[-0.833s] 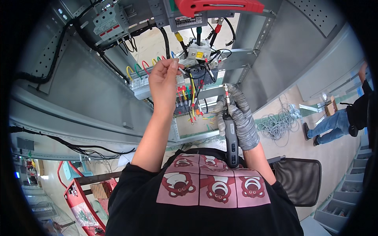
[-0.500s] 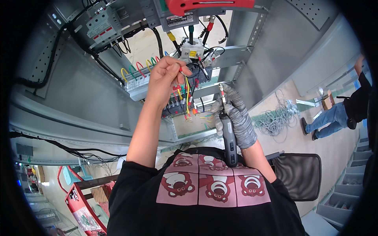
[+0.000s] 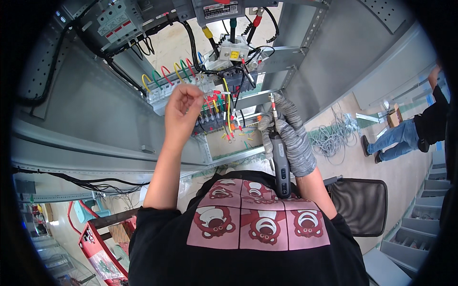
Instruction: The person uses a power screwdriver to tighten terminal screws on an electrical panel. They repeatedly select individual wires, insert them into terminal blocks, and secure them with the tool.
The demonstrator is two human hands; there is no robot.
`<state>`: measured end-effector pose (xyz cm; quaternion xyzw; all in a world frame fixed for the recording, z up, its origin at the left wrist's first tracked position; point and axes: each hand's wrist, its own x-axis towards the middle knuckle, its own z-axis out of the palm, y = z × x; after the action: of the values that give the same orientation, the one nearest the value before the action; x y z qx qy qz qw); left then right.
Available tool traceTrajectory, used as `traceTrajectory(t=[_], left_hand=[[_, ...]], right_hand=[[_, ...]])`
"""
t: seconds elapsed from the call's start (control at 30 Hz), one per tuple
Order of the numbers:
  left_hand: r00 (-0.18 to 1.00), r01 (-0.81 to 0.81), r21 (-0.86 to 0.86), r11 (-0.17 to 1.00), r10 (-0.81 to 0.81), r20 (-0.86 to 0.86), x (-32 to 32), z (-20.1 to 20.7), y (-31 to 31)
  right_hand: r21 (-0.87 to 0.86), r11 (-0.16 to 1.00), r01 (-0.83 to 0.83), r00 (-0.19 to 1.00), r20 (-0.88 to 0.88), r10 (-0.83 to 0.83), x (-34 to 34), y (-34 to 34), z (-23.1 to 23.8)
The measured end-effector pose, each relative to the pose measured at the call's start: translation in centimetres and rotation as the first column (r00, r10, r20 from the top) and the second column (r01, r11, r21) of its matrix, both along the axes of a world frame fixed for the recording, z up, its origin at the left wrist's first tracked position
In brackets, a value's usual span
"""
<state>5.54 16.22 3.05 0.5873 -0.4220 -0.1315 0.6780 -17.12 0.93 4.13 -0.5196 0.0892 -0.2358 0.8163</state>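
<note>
Head-worn fisheye view, facing down, fairly near

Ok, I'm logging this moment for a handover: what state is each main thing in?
Left hand: bare, fingers curled; grip unclear
Right hand: gloved, closed around the tool
Handheld tool: held, tip pointing toward the cabinet
Cabinet: open
Yellow wire: hanging
Grey cable: loosely coiled on the floor

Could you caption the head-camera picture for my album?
Gloved right hand holds a slim grey tool; bare left hand is near coloured wires inside a grey cabinet.
</note>
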Motion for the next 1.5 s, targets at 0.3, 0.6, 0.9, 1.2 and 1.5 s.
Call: traceTrajectory(t=[0.3, 0.6, 0.9, 1.2, 1.5], left_hand=[[0.915, 0.08, 0.037, 0.996, -0.088, 0.394, -4.5, -0.5, -2.4], [0.949, -0.137, -0.034, 0.99, 0.141, 0.282, -7.1, 1.0, -6.3], [0.845, -0.183, -0.078, 0.98, 0.197, 0.497, -6.8, 1.4, -6.1], [0.958, -0.184, -0.092, 0.979, 0.199, 0.204, -7.5, 0.0, -4.7], [0.925, -0.062, -0.258, 0.964, -0.042, -0.379, -5.7, 1.3, -4.4]], right_hand=[[-0.068, 0.996, 0.06, 0.993, -0.101, -0.067, 0.2, 1.1, 0.7], [-0.304, 0.95, 0.076, 0.97, -0.199, -0.141, 0.7, 2.0, 1.3], [-0.383, 0.92, 0.088, 0.944, -0.263, -0.2, 1.1, 2.5, 1.8], [-0.329, 0.942, 0.065, 0.966, -0.216, -0.142, 2.0, 3.0, 2.6], [-0.412, 0.911, -0.004, 0.982, -0.171, -0.073, 2.8, 3.3, 2.8]])
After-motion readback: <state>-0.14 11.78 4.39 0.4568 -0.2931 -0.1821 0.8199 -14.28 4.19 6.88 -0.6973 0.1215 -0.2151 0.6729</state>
